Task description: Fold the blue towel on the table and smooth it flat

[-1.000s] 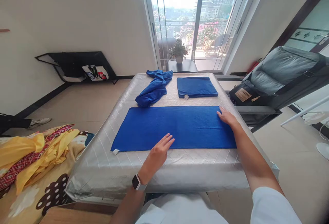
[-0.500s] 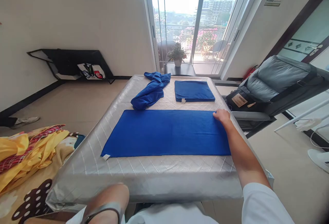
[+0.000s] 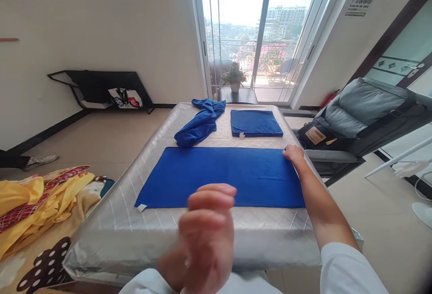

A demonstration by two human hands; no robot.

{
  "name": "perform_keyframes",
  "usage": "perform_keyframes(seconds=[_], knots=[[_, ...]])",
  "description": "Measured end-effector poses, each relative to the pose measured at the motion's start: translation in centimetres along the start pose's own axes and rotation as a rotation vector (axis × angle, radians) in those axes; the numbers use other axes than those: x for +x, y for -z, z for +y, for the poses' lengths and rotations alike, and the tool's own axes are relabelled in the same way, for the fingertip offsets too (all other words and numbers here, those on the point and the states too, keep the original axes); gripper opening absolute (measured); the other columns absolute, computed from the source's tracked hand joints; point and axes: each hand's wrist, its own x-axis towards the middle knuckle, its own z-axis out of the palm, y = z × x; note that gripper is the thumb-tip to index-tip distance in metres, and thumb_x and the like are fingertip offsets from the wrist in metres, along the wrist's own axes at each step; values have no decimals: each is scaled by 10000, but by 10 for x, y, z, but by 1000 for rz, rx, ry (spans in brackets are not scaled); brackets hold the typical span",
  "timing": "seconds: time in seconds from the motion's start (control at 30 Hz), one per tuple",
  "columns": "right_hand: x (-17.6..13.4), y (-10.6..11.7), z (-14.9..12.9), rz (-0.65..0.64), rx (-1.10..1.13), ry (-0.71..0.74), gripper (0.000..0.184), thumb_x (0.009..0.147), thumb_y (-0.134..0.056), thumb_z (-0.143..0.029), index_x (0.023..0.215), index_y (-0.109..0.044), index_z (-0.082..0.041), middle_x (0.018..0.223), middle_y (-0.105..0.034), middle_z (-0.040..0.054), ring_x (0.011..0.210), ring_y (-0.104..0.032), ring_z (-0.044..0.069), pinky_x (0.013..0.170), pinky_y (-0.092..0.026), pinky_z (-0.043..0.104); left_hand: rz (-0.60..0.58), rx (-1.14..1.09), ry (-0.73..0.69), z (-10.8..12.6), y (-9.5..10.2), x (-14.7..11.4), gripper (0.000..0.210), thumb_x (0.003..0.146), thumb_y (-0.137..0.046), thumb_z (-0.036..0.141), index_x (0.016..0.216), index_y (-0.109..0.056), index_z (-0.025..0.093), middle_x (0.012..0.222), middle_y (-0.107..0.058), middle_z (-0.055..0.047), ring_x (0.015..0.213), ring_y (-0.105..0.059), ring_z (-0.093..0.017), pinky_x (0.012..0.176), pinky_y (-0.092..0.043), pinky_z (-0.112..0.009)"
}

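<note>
In the head view, the right hand (image 3: 294, 154) has gone from lying spread near the far right corner of the blue cloth (image 3: 202, 168) to closing on it, thumb and fingers seemingly pinched together there. The left hand (image 3: 209, 231), earlier resting at the near edge, has come off the cloth and now hangs blurred in front of the body, fingers curled; whether they meet is impossible to tell, though no cloth shows in them. For the work this seems to mean that one corner is under control while the left side of the strip is unheld. The cloth stretches leftward from the right hand and lies beyond the left hand, which hides part of its near edge. It is a long, flat rectangle with a soft, matte, towel-like surface, a faint crease running across it near the right hand, and a small white tag (image 3: 142, 208) at its near corner, leftward of the left hand. Beyond the right hand and slightly to its left sits a neat folded stack (image 3: 256, 123) of the same blue fabric, its layered edges showing; farther left, a crumpled blue cloth (image 3: 200, 123) lies twisted in loose folds. Beneath everything, the silvery table cover (image 3: 101, 240) is shiny, with pale diagonal lines and wrinkles around its near left corner.
</note>
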Motion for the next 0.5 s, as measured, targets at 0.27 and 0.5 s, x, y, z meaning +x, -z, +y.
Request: perform_keyframes(seconds=[0.27, 0.5], knots=[[5, 1, 15, 28, 16, 30, 341, 1001, -567, -336, 1256, -785, -275, 1290, -751, 136, 1192, -711, 283, 948, -556, 338, -1234, 521, -316, -159, -142, -40, 210, 1003, -558, 290, 1054, -697, 141, 1102, -713, -126, 1002, -663, -246, 867, -531, -383], [7, 0, 16, 42, 19, 16, 352, 1010, -593, -377, 1307, -759, -292, 1304, -748, 133, 1201, -711, 290, 958, -561, 349, -1298, 839, -363, -195, -187, -87, 431, 1034, -515, 515, 1092, -694, 127, 1057, -660, -140, 1015, -604, -262, 757, -464, -361]])
